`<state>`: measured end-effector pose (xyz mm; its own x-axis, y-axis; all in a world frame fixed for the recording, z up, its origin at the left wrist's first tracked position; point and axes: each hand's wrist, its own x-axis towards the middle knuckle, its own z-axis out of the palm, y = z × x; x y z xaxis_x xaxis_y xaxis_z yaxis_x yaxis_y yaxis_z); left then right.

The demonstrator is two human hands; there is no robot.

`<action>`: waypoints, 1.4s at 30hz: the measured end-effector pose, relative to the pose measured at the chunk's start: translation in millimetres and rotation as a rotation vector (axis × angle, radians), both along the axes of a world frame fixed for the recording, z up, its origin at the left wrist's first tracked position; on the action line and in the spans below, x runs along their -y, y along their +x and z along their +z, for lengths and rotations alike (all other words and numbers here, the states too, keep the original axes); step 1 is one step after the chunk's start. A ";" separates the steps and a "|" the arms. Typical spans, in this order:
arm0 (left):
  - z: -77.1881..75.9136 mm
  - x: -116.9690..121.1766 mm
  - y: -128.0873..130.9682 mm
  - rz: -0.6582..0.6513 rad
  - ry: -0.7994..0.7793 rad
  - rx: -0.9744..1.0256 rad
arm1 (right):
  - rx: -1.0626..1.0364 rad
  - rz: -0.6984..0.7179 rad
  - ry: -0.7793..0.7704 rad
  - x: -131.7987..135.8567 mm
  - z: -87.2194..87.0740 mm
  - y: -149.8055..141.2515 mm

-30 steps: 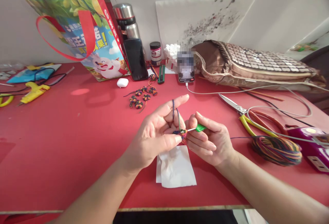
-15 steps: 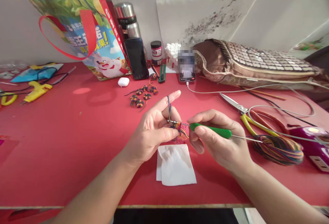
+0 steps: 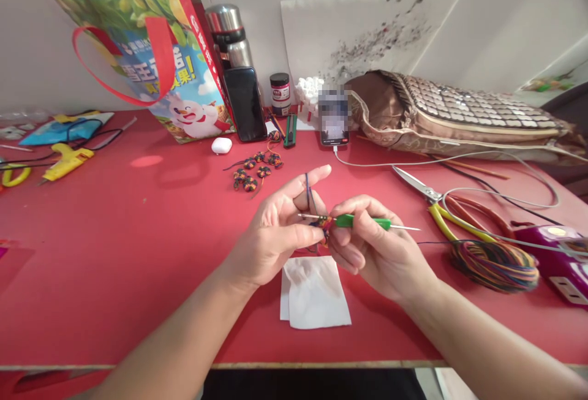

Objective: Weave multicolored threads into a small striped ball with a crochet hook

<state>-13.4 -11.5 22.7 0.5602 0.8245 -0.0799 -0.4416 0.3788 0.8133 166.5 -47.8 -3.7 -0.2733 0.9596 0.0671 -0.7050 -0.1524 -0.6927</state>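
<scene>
My left hand [image 3: 282, 228] pinches a small multicoloured piece of crochet [image 3: 323, 226] between thumb and fingers. Its index finger points up and away, with a dark strand of yarn [image 3: 309, 187] looped around it. In my right hand [image 3: 379, 247] is a crochet hook with a green handle [image 3: 362, 222], held like a pen. The hook's thin metal shaft runs through the crochet, its tip pointing left past the yarn. Part of the piece is hidden behind my fingers. Below both hands lies a folded white paper [image 3: 319, 296]. A hank of multicoloured yarn [image 3: 496, 266] rests to the right.
Yellow-and-red-handled scissors [image 3: 429, 193] and a purple power socket [image 3: 558, 259] lie at right. Several small crocheted pieces [image 3: 250, 173] sit beyond my hands. A phone [image 3: 335, 124], black phone [image 3: 245, 106], shopping bag [image 3: 179, 75] and sequinned bag [image 3: 463, 115] line the back; a glue gun [image 3: 67, 161] is left.
My right hand has moved slightly left, closer to my left hand, and the hook sits further through the crochet. The yarn on my left index finger now slants. My left hand shifted slightly right.
</scene>
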 end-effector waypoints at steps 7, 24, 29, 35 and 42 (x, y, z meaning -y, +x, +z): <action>0.9 -0.2 3.9 0.104 -0.034 -0.049 | -0.176 0.044 -0.223 0.1 -3.1 -12.0; 6.1 18.2 24.8 0.379 0.270 -0.335 | 0.511 -0.529 0.180 15.3 -4.8 -13.2; 4.9 15.4 23.6 0.322 0.216 -0.248 | 0.745 -0.673 0.461 17.8 -8.7 -8.0; 5.9 10.0 16.3 0.231 0.047 -0.139 | 0.876 -0.586 0.760 18.6 -6.4 -2.5; 6.7 15.3 21.4 0.292 0.084 -0.236 | 0.997 -0.660 0.691 11.3 -7.3 -5.1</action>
<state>8.0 -26.8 29.4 0.2750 0.9558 -0.1041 -0.3184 0.1927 0.9281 161.4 -59.0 -11.0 0.0014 0.7809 0.6247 0.3229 0.5909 -0.7394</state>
